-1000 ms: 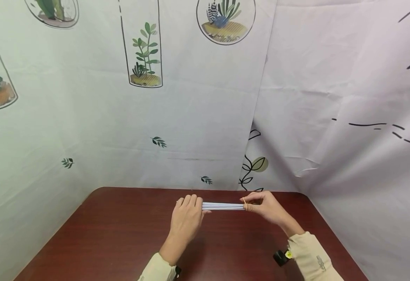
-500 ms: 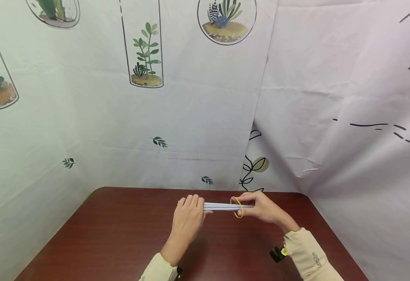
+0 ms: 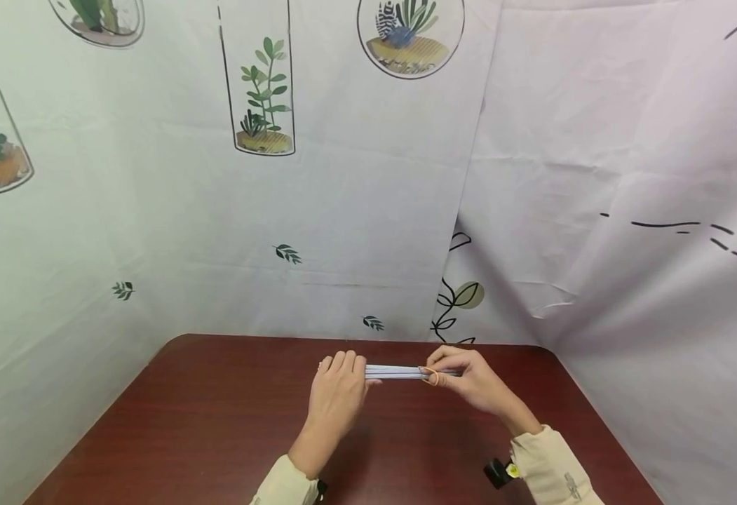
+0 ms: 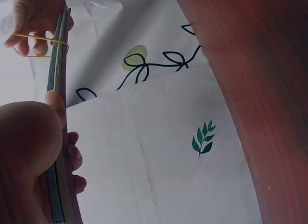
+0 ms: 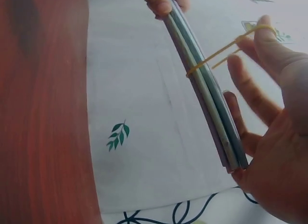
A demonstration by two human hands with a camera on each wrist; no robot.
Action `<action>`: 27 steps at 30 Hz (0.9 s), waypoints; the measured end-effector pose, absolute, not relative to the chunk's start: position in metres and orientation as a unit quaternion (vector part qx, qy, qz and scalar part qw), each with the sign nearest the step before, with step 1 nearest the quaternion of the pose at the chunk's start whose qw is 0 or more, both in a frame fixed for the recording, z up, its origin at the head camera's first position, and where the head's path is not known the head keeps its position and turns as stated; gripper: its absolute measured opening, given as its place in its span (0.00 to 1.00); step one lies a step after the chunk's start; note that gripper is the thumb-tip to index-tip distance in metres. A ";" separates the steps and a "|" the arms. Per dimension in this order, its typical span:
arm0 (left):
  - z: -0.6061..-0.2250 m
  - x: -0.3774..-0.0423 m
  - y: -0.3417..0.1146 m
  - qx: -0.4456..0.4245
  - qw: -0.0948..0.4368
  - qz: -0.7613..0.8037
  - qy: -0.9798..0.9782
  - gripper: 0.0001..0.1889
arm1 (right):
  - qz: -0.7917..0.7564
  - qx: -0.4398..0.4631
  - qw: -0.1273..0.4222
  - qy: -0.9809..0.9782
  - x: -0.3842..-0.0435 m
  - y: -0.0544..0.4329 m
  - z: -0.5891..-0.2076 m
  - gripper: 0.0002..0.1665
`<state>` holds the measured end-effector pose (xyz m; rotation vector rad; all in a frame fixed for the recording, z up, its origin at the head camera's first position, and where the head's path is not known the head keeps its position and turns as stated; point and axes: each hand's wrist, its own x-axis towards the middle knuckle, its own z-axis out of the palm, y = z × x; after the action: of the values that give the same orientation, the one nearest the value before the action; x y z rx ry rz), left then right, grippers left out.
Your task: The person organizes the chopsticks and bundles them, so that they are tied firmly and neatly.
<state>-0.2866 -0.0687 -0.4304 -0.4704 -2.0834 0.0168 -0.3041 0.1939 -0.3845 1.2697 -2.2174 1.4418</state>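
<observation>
My left hand point(image 3: 338, 389) grips the left end of a stack of thin booklet-like slabs point(image 3: 395, 372), its thumb on the near side and fingers on the far side in the left wrist view. Edge-on, the stack point(image 5: 215, 111) shows several grey-green and purplish layers. A yellow rubber band point(image 5: 211, 59) loops round it toward its right part. My right hand point(image 3: 478, 379), at the stack's right end, has the band hooked over its thumb and a finger and stretches it out to one side. In the right wrist view the stack's lower end lies close to the palm point(image 5: 284, 151).
Below the hands is a dark red wooden table point(image 3: 217, 421) with rounded far corners. White cloth point(image 3: 368, 210) printed with plants and leaves hangs behind and at both sides. A small black device point(image 3: 499, 473) sits by the right sleeve point(image 3: 554, 463).
The right hand has moved left along the stack with the rubber band, which first sat at the right end, then circled the stack as a wider loop. The left hand has stayed nearly still.
</observation>
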 end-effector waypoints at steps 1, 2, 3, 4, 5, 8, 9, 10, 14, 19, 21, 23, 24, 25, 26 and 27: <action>-0.431 -0.286 -0.069 -0.193 0.483 0.006 -0.854 0.24 | 0.478 0.441 0.125 -0.749 -0.302 0.194 -0.386 0.10; -0.431 -0.286 -0.068 -0.193 0.484 0.006 -0.854 0.24 | 0.465 0.450 0.147 -0.748 -0.301 0.194 -0.387 0.11; -0.431 -0.286 -0.068 -0.193 0.483 0.006 -0.854 0.24 | 0.455 0.456 0.169 -0.746 -0.299 0.193 -0.388 0.13; -0.430 -0.286 -0.068 -0.192 0.483 0.005 -0.855 0.24 | 0.446 0.464 0.191 -0.742 -0.297 0.193 -0.390 0.14; -0.430 -0.286 -0.068 -0.192 0.482 0.003 -0.855 0.24 | 0.438 0.472 0.212 -0.735 -0.296 0.192 -0.391 0.15; -0.429 -0.286 -0.068 -0.191 0.483 0.001 -0.855 0.24 | 0.431 0.499 0.261 -0.705 -0.293 0.189 -0.395 0.15; -0.429 -0.286 -0.068 -0.191 0.484 -0.002 -0.854 0.24 | 0.436 0.506 0.270 -0.694 -0.293 0.188 -0.396 0.15; -0.428 -0.286 -0.068 -0.191 0.486 -0.004 -0.853 0.24 | 0.440 0.511 0.279 -0.684 -0.293 0.187 -0.397 0.16; -0.426 -0.285 -0.069 -0.189 0.494 -0.005 -0.849 0.23 | 0.480 0.474 0.309 -0.671 -0.286 0.185 -0.402 0.19; -0.423 -0.283 -0.069 -0.183 0.498 -0.001 -0.847 0.23 | 0.549 0.324 0.301 -0.709 -0.269 0.181 -0.404 0.20; -0.421 -0.283 -0.069 -0.178 0.500 -0.004 -0.848 0.23 | 0.568 0.250 0.288 -0.730 -0.261 0.178 -0.402 0.20; -0.419 -0.282 -0.069 -0.175 0.498 -0.008 -0.849 0.22 | 0.584 0.182 0.272 -0.743 -0.254 0.174 -0.399 0.21; -0.417 -0.282 -0.069 -0.175 0.500 -0.010 -0.848 0.22 | 0.594 0.153 0.265 -0.744 -0.252 0.173 -0.396 0.21; -0.417 -0.282 -0.070 -0.175 0.500 -0.014 -0.848 0.21 | 0.603 0.128 0.256 -0.745 -0.250 0.171 -0.394 0.20; -0.416 -0.282 -0.071 -0.174 0.499 -0.017 -0.849 0.21 | 0.616 0.110 0.245 -0.741 -0.249 0.170 -0.393 0.20; -0.416 -0.281 -0.071 -0.175 0.498 -0.017 -0.849 0.21 | 0.632 0.093 0.234 -0.733 -0.248 0.169 -0.391 0.20</action>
<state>-0.2813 -0.0709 -0.4158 -0.4240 -2.0564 -0.0407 -0.2483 0.1690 -0.3911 0.2561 -2.0124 1.7360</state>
